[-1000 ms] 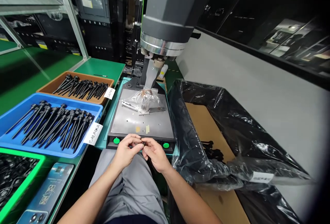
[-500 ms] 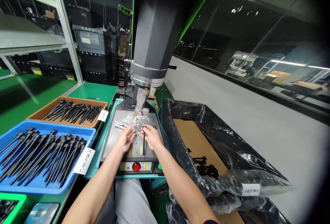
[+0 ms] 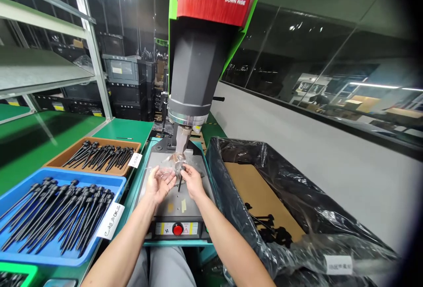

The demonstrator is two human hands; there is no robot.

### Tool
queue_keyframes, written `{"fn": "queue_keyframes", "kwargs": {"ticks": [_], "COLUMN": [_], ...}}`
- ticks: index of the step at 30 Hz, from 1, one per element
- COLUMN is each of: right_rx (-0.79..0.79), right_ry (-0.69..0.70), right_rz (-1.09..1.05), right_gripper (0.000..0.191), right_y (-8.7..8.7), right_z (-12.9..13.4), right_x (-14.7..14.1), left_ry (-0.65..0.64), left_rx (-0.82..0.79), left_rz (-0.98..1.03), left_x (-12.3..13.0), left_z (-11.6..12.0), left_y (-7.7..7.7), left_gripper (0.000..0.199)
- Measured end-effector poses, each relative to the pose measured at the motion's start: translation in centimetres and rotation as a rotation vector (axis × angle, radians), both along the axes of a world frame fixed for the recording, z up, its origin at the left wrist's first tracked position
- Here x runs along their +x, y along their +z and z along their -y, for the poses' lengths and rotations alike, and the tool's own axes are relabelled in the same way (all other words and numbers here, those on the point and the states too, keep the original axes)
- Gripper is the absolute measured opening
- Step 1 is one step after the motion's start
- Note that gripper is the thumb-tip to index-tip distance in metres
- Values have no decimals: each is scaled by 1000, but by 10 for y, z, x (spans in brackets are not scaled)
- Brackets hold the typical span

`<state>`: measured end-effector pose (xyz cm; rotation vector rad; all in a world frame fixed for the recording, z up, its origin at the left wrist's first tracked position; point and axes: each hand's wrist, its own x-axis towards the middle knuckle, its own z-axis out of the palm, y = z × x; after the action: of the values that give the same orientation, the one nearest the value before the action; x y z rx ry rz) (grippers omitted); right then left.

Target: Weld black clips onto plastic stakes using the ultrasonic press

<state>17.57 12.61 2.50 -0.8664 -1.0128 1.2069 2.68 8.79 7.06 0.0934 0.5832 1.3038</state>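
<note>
In front of the press horn, my right hand [image 3: 194, 182] pinches a thin black rod with a wider head [image 3: 179, 184], its narrow end slanting down toward me. My left hand [image 3: 161, 184] is turned palm up to its left, fingers apart and curved, with no rod in it. Clear plastic film [image 3: 164, 171] lies around the fixture and by the left fingertips; whether they touch it I cannot tell. Above both hands is the metal horn [image 3: 182, 139] of the press [image 3: 194, 66]. The fixture beneath it is partly hidden by film and hands.
On the left, a blue tray [image 3: 121, 182] and a brown tray [image 3: 53, 162] hold many similar black rods. A carton lined with black plastic [image 3: 280, 181] stands on the right, with several black parts inside. A red button [image 3: 177, 229] sits on the machine's front.
The view has tilted upward. My left hand has opened out, palm up. The rod in my right hand has swung from nearly upright to slanted and looks shorter.
</note>
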Motion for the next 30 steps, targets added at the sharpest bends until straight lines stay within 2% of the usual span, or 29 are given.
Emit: {"fn": "queue_keyframes", "kwargs": {"ticks": [2, 4, 8, 11, 16, 21, 26, 30], "right_rx": [48, 97, 162, 213, 301, 301, 198, 104], "right_ry": [-23, -42, -97, -168, -261, -298, -308, -166], "right_rz": [53, 103, 232, 342, 430, 461, 433, 381], "right_gripper": [38, 35, 33, 31, 30, 27, 28, 33], "right_y": [-3, -6, -8, -1, 19, 30, 33, 33], "right_z": [-4, -7, -10, -7, -8, -27, -50, -60], "right_x": [2, 5, 7, 7, 3, -5, -13, -15], "left_ry": [7, 13, -4, 14, 18, 44, 45, 48], "left_rx": [-50, -108, -155, -127, 16, 87, 115, 93], "left_rz": [-10, -65, -200, -224, -225, -218, -248, -256], "left_x": [-3, -4, -2, 0, 0, -1, -7, -13], "left_z": [-1, -3, -4, -3, -3, -14, -28, -37], "left_y": [4, 9, 16, 20, 30, 42, 53, 55], "left_gripper": [38, 43, 8, 8, 8, 10, 9, 6]}}
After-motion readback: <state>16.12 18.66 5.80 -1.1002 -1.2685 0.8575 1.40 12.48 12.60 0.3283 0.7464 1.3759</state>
